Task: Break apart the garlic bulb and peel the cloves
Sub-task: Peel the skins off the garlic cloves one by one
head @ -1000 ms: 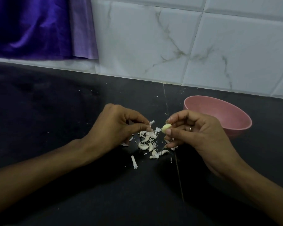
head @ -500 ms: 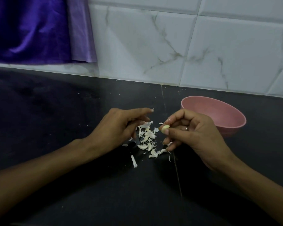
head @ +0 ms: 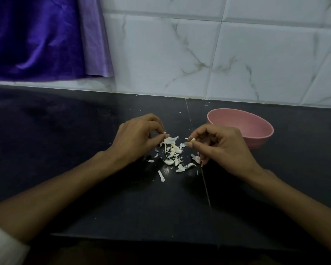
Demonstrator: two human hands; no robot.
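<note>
Garlic clove (head: pixel 192 139) pinched in right hand (head: pixel 221 150) fingers, above dark surface (head: pixel 84 131). Left hand (head: pixel 137 143) fingers curled, pinching a peel scrap (head: pixel 165 132). Peel pile (head: pixel 173 153) between hands. Pink bowl (head: pixel 256 139) just beyond right hand.

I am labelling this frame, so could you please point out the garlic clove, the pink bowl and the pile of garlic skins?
garlic clove (head: pixel 192 139), head view, its pale tip showing between the right hand's fingertips.
pink bowl (head: pixel 256 135), head view, near rim.
pile of garlic skins (head: pixel 173 153), head view, middle of the heap.
</note>
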